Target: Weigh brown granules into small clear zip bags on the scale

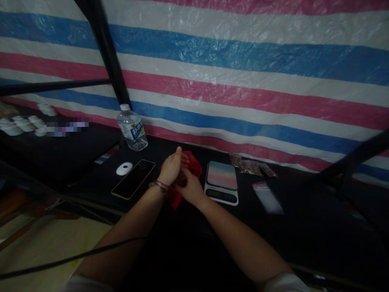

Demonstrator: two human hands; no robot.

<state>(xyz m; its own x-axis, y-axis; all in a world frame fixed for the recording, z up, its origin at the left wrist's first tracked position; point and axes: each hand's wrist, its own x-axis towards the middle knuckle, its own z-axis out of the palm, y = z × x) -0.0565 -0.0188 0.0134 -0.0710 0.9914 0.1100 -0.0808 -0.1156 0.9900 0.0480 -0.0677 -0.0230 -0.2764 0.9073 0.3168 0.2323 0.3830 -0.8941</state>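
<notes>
Head view shows both my hands at work on a red bag [194, 163], which lies left of the middle of the black tabletop [161, 151], between its far and near edges. My left hand [172, 167] rests against the bag, thumb up, with its other fingers partly hidden; I cannot tell whether they pinch it. My right hand [192, 187] has its fingers bent in at the dark fold of the red material beside my left, and what they close on is hidden too. Just right of the bag is a scale [221, 183]. Past it, small packets [251, 167] of brown bits lie near the far edge, with a clear pouch [268, 198] closer to the near edge. Towards the left edge are a phone [133, 179] and, just beside it, a white oval case [124, 168]. A bottle [133, 129] stands upright by the far left corner.
</notes>
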